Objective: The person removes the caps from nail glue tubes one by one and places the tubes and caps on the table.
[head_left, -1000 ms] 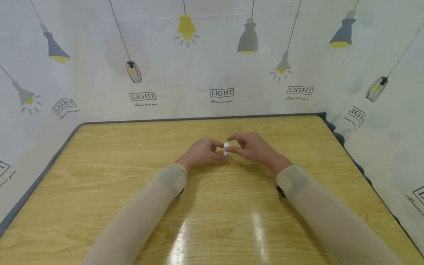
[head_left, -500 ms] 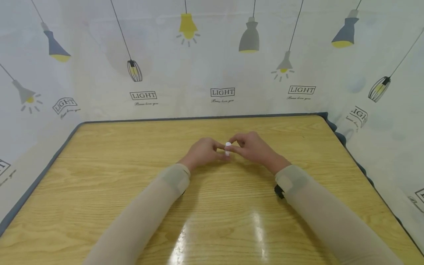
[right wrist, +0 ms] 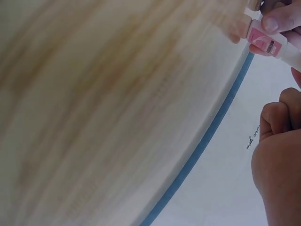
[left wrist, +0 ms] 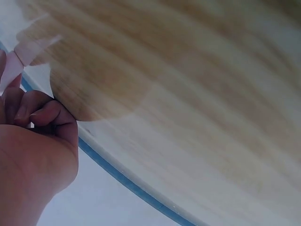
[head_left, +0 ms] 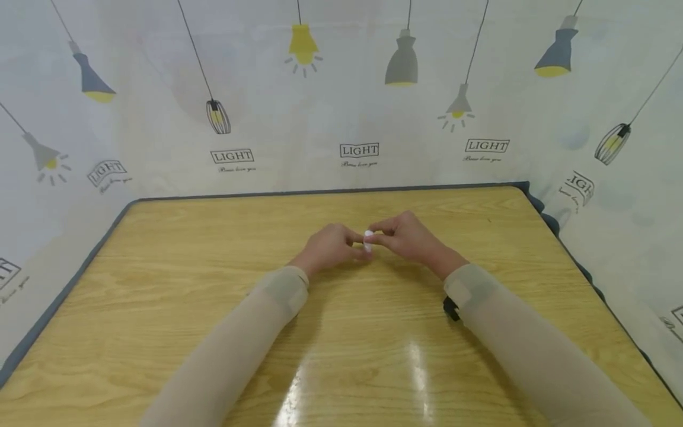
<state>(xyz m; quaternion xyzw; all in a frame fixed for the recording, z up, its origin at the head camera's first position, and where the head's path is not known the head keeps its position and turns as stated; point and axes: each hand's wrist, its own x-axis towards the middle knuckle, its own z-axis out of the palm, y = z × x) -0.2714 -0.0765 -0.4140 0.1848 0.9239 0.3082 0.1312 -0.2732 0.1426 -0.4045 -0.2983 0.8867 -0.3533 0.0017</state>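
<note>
A small white bottle (head_left: pixel 367 243) with a pink label stands roughly upright between my two hands, near the middle of the wooden table. In the right wrist view the label on the bottle (right wrist: pixel 264 39) faces the camera, with small print too fine to read. My left hand (head_left: pixel 329 245) grips the bottle's lower body between thumb and fingers. From the right, my right hand (head_left: pixel 407 236) pinches the white cap (head_left: pixel 369 233) at its top with thumb and index finger. Fingertips partly cover both bottle and cap. In the left wrist view my left hand (left wrist: pixel 37 150) has its other fingers curled.
The glossy wooden table (head_left: pixel 341 332) has a dark blue-grey edge (head_left: pixel 299 193) along its back and sides. Behind it hangs a pale cloth (head_left: pixel 267 101) printed with lamps and lettering. Beige sleeves (head_left: pixel 229 350) cover both forearms, and a black wrist device (head_left: pixel 451 308) shows under the right one.
My right index finger, apart from the cap a second ago, has come down so that finger and thumb pinch it. The left hand and bottle have shifted slightly right.
</note>
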